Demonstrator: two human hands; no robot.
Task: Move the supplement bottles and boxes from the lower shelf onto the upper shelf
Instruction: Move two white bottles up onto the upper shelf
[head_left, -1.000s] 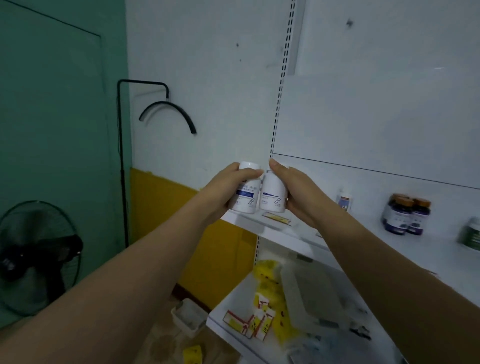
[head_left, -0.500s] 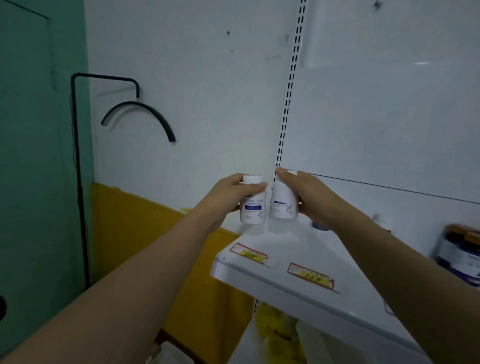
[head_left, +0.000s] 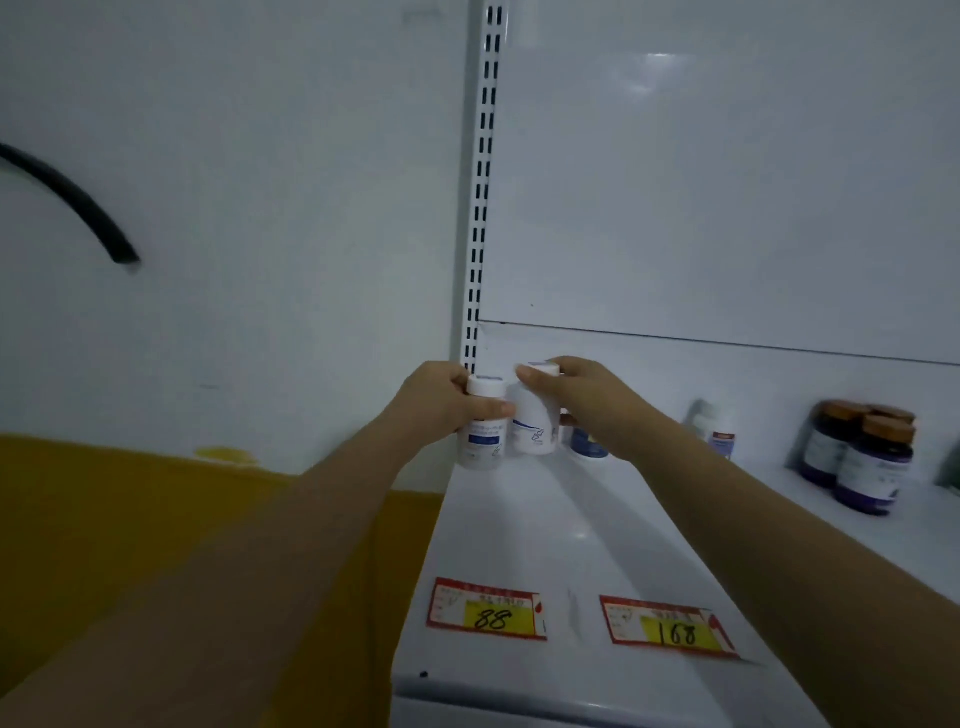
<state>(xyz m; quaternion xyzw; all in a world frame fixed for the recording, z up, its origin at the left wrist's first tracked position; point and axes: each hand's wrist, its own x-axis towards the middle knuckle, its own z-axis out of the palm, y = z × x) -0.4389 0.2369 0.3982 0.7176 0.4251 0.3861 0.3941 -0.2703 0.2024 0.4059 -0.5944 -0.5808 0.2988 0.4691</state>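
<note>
The upper shelf (head_left: 597, 525) fills the lower right of the view, a white board running back to a white panel, with a slotted upright (head_left: 480, 208) at its left back corner. Beyond the shelf's left end the wall is white above and yellow below, and a black curved bar (head_left: 78, 208) hangs on it. Two price tags (head_left: 485, 609) lie flat near the shelf's front edge, reading 88 and 168.

Both arms reach to that back left corner. The left hand (head_left: 439, 405) is wrapped around a white bottle (head_left: 483, 426) with a blue label; the right hand (head_left: 582, 400) grips a second white bottle (head_left: 535, 415) from above, fingers over its cap. The two bottles stand upright and side by side, touching or nearly so, with their bases at or just above the shelf; which, I cannot tell.

This looks like the setting-down step. The next move calls for lowering both until they sit flat, then loosening the fingers without knocking one into the other.

Further right on the shelf stand a small blue-labelled bottle (head_left: 722, 434) and dark jars with brown lids (head_left: 860, 457). The lower shelf is out of view.
</note>
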